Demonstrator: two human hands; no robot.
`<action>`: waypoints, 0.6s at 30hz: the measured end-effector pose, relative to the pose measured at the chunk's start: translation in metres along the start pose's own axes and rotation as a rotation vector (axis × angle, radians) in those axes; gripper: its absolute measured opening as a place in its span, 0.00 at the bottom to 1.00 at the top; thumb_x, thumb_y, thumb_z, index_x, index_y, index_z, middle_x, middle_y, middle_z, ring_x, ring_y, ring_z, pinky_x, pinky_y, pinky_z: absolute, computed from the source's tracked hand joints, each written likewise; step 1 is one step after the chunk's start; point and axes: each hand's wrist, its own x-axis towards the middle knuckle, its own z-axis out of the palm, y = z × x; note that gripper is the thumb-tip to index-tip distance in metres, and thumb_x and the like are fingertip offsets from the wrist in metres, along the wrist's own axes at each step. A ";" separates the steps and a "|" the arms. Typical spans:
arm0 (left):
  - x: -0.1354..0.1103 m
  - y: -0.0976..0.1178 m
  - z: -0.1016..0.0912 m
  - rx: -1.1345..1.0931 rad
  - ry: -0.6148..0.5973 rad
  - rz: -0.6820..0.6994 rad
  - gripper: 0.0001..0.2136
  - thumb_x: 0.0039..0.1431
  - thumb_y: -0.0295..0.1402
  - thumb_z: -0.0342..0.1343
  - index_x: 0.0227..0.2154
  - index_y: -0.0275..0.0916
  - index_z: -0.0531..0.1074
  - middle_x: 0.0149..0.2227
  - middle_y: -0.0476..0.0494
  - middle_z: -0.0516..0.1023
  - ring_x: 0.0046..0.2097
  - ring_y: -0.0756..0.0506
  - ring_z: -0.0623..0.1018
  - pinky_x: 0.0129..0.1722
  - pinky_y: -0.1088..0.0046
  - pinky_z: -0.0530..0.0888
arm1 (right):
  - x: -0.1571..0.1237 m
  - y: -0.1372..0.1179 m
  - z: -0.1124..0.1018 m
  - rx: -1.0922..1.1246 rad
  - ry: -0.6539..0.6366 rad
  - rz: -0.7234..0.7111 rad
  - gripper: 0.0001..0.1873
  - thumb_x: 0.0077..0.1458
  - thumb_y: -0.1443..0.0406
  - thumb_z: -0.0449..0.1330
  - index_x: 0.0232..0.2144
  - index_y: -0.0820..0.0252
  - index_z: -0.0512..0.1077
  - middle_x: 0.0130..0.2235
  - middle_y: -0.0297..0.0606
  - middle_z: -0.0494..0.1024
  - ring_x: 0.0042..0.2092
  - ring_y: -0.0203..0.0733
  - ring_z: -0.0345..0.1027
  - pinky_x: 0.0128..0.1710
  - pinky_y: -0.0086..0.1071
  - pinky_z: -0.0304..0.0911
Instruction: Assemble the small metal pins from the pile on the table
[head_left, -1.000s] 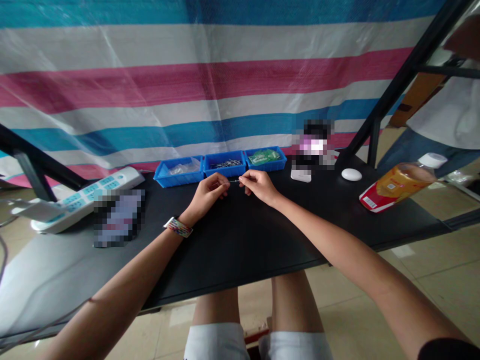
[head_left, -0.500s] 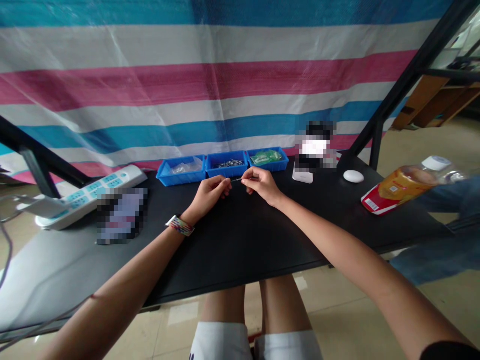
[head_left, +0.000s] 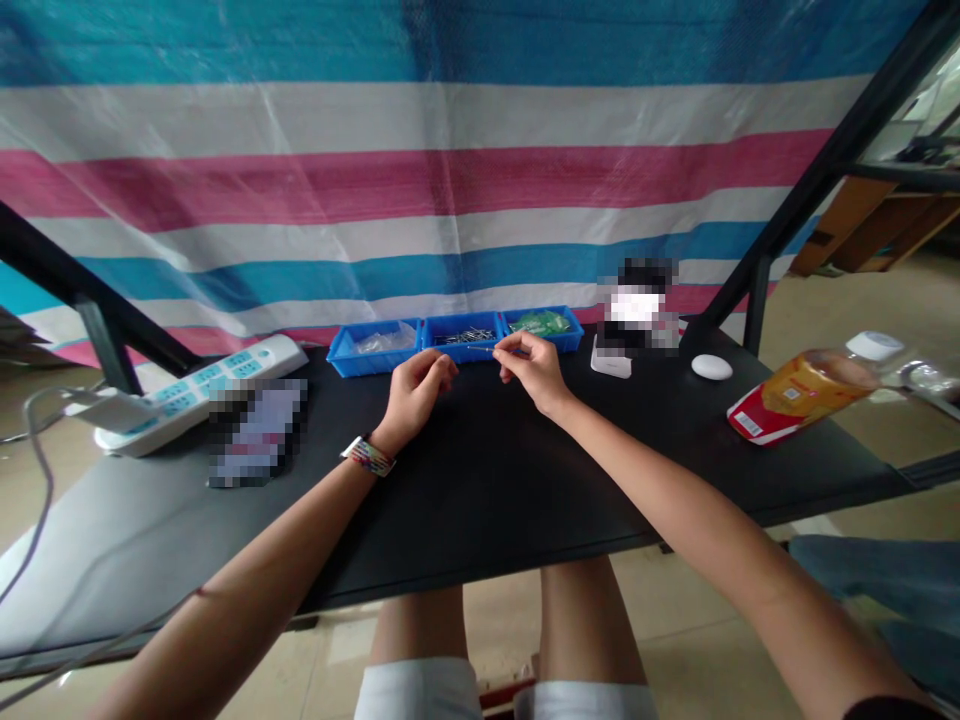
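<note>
My right hand [head_left: 529, 368] pinches a thin metal pin [head_left: 481, 349] by one end, just in front of the middle blue bin [head_left: 459, 338], which holds several metal pins. My left hand [head_left: 415, 392] sits a little to the left with its fingers curled; whether anything is in them I cannot make out. It wears a coloured wristband [head_left: 367, 456]. Both hands hover over the black table [head_left: 480, 480]. The left blue bin [head_left: 373, 346] holds clear bags, the right blue bin [head_left: 544, 325] green parts.
A white power strip [head_left: 187, 392] lies at the far left of the table. A white puck [head_left: 711, 367] and a lying orange drink bottle [head_left: 814, 385] are at the right. A striped tarp hangs behind. Black frame bars slant at both sides.
My hands have drawn apart: the right hand has carried the pin a little right and toward the bins, and the left hand no longer touches it. A person at the right has left view.
</note>
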 end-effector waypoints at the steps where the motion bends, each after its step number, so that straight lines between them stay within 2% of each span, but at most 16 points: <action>1: -0.001 0.001 -0.004 0.082 0.064 0.050 0.16 0.70 0.46 0.53 0.32 0.40 0.75 0.30 0.44 0.76 0.33 0.44 0.75 0.36 0.68 0.72 | 0.003 -0.001 0.002 -0.015 0.056 -0.027 0.12 0.51 0.56 0.69 0.32 0.56 0.76 0.29 0.32 0.77 0.25 0.35 0.69 0.26 0.30 0.70; 3: -0.001 0.001 -0.012 0.276 0.189 0.129 0.10 0.69 0.40 0.53 0.36 0.41 0.75 0.37 0.42 0.77 0.39 0.42 0.76 0.43 0.65 0.74 | 0.009 -0.003 0.004 -0.058 0.110 -0.055 0.13 0.53 0.55 0.68 0.36 0.56 0.78 0.34 0.35 0.81 0.25 0.34 0.70 0.25 0.30 0.69; 5: 0.002 0.000 -0.021 0.465 0.280 0.157 0.08 0.67 0.35 0.52 0.41 0.41 0.75 0.43 0.39 0.77 0.47 0.38 0.76 0.52 0.59 0.73 | 0.011 -0.002 0.004 -0.130 0.065 -0.050 0.15 0.55 0.55 0.66 0.41 0.56 0.80 0.36 0.36 0.83 0.24 0.35 0.71 0.23 0.30 0.67; 8: 0.007 -0.007 -0.033 0.722 0.323 0.099 0.15 0.63 0.33 0.54 0.51 0.38 0.74 0.52 0.31 0.75 0.57 0.29 0.72 0.60 0.47 0.68 | 0.006 0.000 0.002 -0.241 -0.001 -0.070 0.14 0.59 0.57 0.62 0.43 0.56 0.81 0.34 0.36 0.83 0.22 0.35 0.71 0.23 0.30 0.65; 10: 0.010 -0.012 -0.040 0.852 0.269 0.017 0.20 0.61 0.33 0.55 0.55 0.35 0.73 0.54 0.27 0.73 0.58 0.24 0.70 0.60 0.42 0.67 | 0.000 0.001 0.001 -0.265 0.023 -0.110 0.12 0.60 0.58 0.60 0.40 0.56 0.81 0.36 0.37 0.83 0.22 0.34 0.70 0.23 0.30 0.64; 13: 0.012 -0.014 -0.047 0.984 0.120 -0.048 0.21 0.59 0.32 0.54 0.55 0.34 0.73 0.53 0.25 0.74 0.57 0.22 0.72 0.58 0.40 0.67 | -0.008 0.003 0.000 -0.257 0.040 -0.120 0.10 0.59 0.60 0.58 0.35 0.57 0.79 0.37 0.37 0.83 0.22 0.33 0.69 0.23 0.29 0.64; 18: 0.018 -0.010 -0.061 1.114 -0.036 -0.009 0.21 0.60 0.33 0.53 0.56 0.34 0.73 0.52 0.23 0.77 0.55 0.22 0.76 0.56 0.40 0.68 | -0.016 0.008 0.005 -0.254 -0.025 -0.101 0.08 0.57 0.64 0.57 0.32 0.57 0.77 0.38 0.35 0.82 0.23 0.32 0.70 0.23 0.27 0.64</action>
